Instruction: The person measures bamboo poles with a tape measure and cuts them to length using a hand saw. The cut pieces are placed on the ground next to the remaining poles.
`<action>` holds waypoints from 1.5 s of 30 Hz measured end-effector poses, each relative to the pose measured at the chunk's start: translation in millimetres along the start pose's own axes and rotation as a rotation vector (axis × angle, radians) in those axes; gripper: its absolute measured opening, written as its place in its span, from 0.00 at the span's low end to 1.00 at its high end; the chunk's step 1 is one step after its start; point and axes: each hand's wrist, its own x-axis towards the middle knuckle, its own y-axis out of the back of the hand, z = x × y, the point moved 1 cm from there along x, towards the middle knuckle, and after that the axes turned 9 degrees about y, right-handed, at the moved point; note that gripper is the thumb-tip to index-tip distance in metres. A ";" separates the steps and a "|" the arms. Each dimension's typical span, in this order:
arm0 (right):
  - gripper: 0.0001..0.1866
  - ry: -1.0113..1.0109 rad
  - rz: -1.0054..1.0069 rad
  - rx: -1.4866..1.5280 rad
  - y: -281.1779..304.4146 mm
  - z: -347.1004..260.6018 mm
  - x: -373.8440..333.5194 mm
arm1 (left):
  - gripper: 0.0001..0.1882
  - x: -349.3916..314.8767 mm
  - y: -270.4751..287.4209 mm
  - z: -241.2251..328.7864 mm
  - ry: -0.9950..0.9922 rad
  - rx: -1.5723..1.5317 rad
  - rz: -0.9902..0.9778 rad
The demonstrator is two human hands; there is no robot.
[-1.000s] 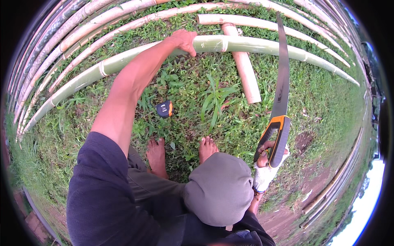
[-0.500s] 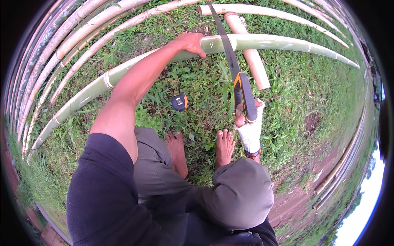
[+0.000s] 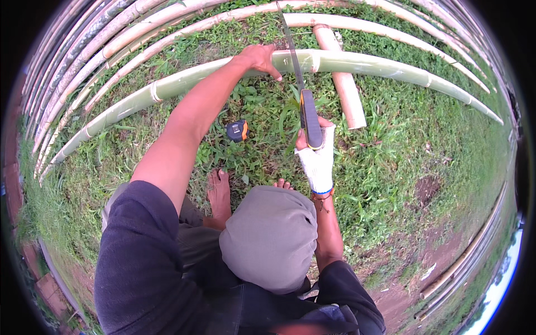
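Observation:
A long green bamboo pole (image 3: 368, 63) runs across in front of me, bowed by the lens. My left hand (image 3: 260, 58), bare, is clasped over it, with the thumb on the near side and the other fingers hidden behind. In a white glove with bare fingertips, my right hand (image 3: 318, 159) grips the black and orange handle of a handsaw (image 3: 311, 120). The blade crosses the pole just right of my left hand, beside a pale node ring, and points away from me. Whether its teeth have entered the bamboo, I cannot tell.
Under the pole lies a short, pale bamboo length (image 3: 347, 92). A black and orange tape measure (image 3: 237, 130) rests in the grass near my bare feet. Several bamboo poles (image 3: 134, 39) spread along the far side and left; more lie at the lower right (image 3: 463, 262).
The saw has shifted left along the pole, nearer my left hand, and its handle is farther from me. My right knee has swung left in view. My left hand keeps its hold.

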 end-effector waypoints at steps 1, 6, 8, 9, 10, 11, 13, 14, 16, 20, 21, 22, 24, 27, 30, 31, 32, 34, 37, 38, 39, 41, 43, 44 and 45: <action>0.28 0.046 -0.023 -0.047 2.8 4.8 -2.5 | 0.67 1.2 1.2 2.6 0.014 0.008 -0.011; 0.46 0.166 -0.057 -0.294 5.9 2.2 -32.8 | 0.64 5.0 0.3 -6.5 -0.013 0.028 -0.027; 0.45 0.048 -0.053 -0.201 16.9 -2.0 -71.6 | 0.62 8.0 1.1 -11.0 -0.024 0.006 -0.055; 0.44 -0.012 -0.042 -0.155 23.5 -2.4 -91.1 | 0.60 8.8 -0.1 -10.8 -0.020 0.001 -0.064; 0.44 0.111 -0.029 -0.335 25.8 -4.1 -97.0 | 0.59 7.9 -0.3 -12.0 -0.012 -0.002 -0.070; 0.44 0.119 -0.026 -0.328 26.7 0.6 -93.1 | 0.58 7.0 -0.7 -14.2 -0.002 -0.005 -0.077; 0.44 0.132 -0.010 -0.311 21.6 2.4 -88.3 | 0.55 5.0 -3.0 -14.2 0.018 -0.002 0.004; 0.42 0.219 -0.019 -0.350 11.3 18.2 -53.1 | 0.54 2.9 -4.5 -14.6 0.026 0.002 0.039; 0.39 0.395 0.007 -0.451 -4.1 35.4 22.5 | 0.53 0.6 0.4 11.0 0.016 0.013 0.042; 0.40 0.221 0.024 -0.244 -20.1 39.5 59.4 | 0.52 -2.1 3.7 14.5 -0.002 0.037 0.071; 0.39 0.123 -0.011 -0.235 -12.3 39.2 33.0 | 0.52 -4.1 2.9 8.5 -0.013 0.042 0.044; 0.38 0.089 -0.014 -0.236 -5.8 28.3 -9.6 | 0.52 -4.4 3.2 1.2 -0.024 0.041 0.025; 0.37 0.089 0.016 -0.245 9.0 3.2 -92.3 | 0.51 -1.3 -4.8 -14.3 -0.011 -0.018 0.019; 0.42 -0.457 0.317 0.421 23.9 -5.3 -116.0 | 0.50 3.6 -1.1 -9.6 -0.006 -0.040 -0.004; 0.41 -0.095 0.045 -0.028 6.3 31.4 -35.6 | 0.50 2.2 3.2 -1.0 0.015 -0.022 0.006; 0.41 0.011 -0.018 -0.165 -0.8 36.0 2.6 | 0.51 6.4 -0.2 -2.0 0.026 0.001 0.038; 0.41 0.006 -0.005 -0.191 -11.7 36.8 39.0 | 0.52 10.3 3.5 6.2 -0.010 0.000 0.030; 0.42 0.097 0.011 -0.230 -17.2 45.5 45.7 | 0.53 7.4 6.6 6.3 -0.046 0.002 -0.011; 0.34 0.038 0.016 -0.182 -3.0 36.0 -17.5 | 0.53 4.3 -2.3 -7.2 -0.032 0.033 -0.053; 0.32 -0.020 0.033 -0.110 4.2 23.9 -57.9 | 0.53 9.1 -0.4 -19.6 -0.012 0.029 -0.031; 0.29 -0.107 0.091 0.038 12.0 11.0 -99.0 | 0.53 12.3 -1.4 -28.8 -0.007 -0.016 -0.064; 0.24 -0.437 0.412 1.158 24.1 -14.4 -154.3 | 0.53 17.3 2.4 -19.6 -0.004 -0.019 -0.068; 0.24 -0.499 0.374 1.063 14.8 -7.0 -144.7 | 0.53 17.4 5.9 -17.3 -0.014 -0.050 -0.113; 0.28 -0.383 0.255 0.723 9.3 6.5 -117.7 | 0.53 18.5 11.3 -21.9 -0.002 -0.025 -0.092; 0.31 -0.271 0.171 0.370 3.8 18.3 -86.6 | 0.52 20.6 12.3 -25.4 0.010 -0.009 -0.070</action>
